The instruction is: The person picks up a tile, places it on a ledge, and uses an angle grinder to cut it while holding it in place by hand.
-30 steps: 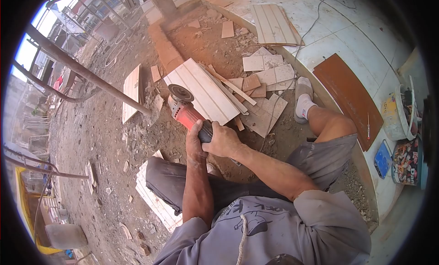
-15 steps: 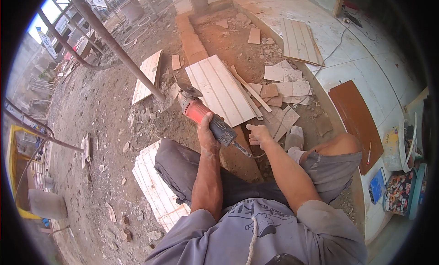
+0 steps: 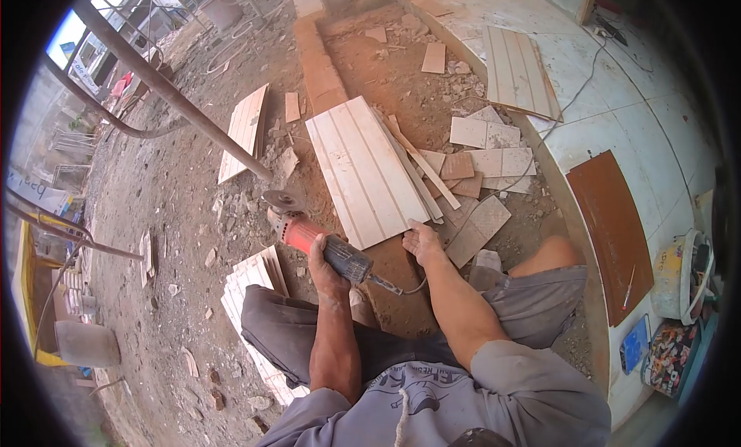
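Observation:
My left hand (image 3: 327, 266) is wrapped round the body of a red and black angle grinder (image 3: 302, 237). The grinder's disc points up and to the left, over the dirt, left of the large striped tile. A cord runs from its rear end toward the right. My right hand (image 3: 421, 240) is at the near right corner of the striped tile (image 3: 363, 173), its fingers closed on that edge. This tile lies tilted on other pieces, on a raised earthen strip.
Cut tile pieces (image 3: 490, 160) lie to the right. More striped tiles are at the upper right (image 3: 519, 70), upper left (image 3: 245, 131) and beside my left leg (image 3: 258, 300). A metal pole (image 3: 174, 92) slants down from the upper left. A brown board (image 3: 610, 231) lies at the right.
My left hand has moved the grinder down and left, away from the striped tile. My right hand has moved slightly left and down to the tile's corner.

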`<state>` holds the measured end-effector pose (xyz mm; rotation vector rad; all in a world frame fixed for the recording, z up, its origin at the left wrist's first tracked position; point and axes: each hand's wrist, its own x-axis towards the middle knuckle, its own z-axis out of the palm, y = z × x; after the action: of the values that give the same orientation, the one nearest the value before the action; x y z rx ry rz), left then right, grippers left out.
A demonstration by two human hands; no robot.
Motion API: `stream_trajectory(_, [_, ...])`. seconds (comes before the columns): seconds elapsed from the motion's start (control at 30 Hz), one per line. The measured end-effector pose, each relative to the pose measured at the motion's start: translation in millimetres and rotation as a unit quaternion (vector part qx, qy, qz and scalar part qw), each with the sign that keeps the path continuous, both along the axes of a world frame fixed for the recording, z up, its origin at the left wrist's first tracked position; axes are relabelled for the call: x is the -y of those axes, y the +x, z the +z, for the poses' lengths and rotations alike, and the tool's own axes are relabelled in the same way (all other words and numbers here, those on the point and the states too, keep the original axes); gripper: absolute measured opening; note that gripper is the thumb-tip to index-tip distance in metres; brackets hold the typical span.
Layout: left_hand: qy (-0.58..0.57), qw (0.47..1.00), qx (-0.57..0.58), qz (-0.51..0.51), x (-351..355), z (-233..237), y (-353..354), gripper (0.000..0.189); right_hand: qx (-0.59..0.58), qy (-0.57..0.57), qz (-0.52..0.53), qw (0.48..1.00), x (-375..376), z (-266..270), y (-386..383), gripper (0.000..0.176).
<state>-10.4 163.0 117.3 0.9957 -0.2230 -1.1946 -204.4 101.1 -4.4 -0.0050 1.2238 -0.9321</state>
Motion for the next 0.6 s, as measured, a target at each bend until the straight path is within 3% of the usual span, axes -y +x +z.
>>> stream_trajectory(0.07, [0.032,0.999,-0.021,-0.001,-4.1,22.3,-7.5,0.034,0.007,-0.002,-0.036,0.999,6.3,1.6,2.6,0.033])
stream_trajectory(0.17, [0.017,1.000,-0.012,-0.021,-6.0,13.7,1.7,0.038,-0.015,0.002,-0.057,0.998,11.6,15.9,9.0,0.027])
stream_trajectory(0.43, [0.012,1.000,0.000,0.006,0.1,34.5,-0.9,0.041,-0.047,0.038,-0.017,0.998,26.5,19.8,11.4,0.031])
stream_trajectory(0.6, [0.007,1.000,-0.006,0.026,4.0,24.7,10.2,0.040,0.116,-0.060,-0.161,0.978,41.7,21.6,8.6,0.041])
